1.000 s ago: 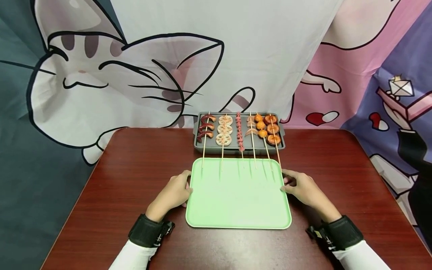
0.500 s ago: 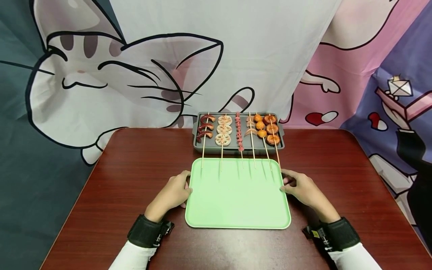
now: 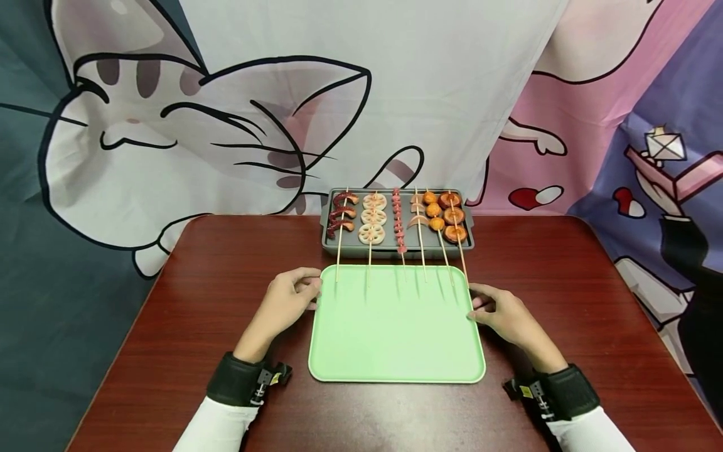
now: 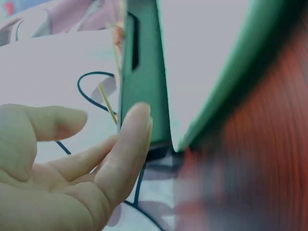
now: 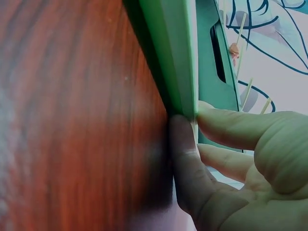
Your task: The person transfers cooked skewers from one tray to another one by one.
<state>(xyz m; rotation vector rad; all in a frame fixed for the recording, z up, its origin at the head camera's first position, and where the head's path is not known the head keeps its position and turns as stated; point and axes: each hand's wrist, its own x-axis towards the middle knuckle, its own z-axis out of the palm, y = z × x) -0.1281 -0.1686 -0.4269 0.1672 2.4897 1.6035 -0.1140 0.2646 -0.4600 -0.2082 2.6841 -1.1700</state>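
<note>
A light green tray (image 3: 395, 339) lies flat on the table in the head view. By its upper left corner is my left hand (image 3: 284, 304); in the left wrist view its thumb and fingers are spread, with nothing between them. My right hand (image 3: 504, 314) pinches the tray's right rim, thumb and fingertip on either side of it in the right wrist view. Behind the tray, a grey baking pan (image 3: 361, 252) holds several skewers, including one of lotus root slices (image 3: 371, 235) and one of round brown slices (image 3: 454, 234). Their bare stick ends overhang the green tray's far edge.
The dark red wooden table (image 3: 226, 251) extends around both trays. A curtain with a cartoon cat (image 3: 130, 176) hangs right behind the table's far edge. A pink and blue printed cloth (image 3: 570, 150) hangs at the right.
My left hand has let go of the green tray's left rim and slid forward, toward its far corner. The right hand keeps its grip, and the tray stays in place.
</note>
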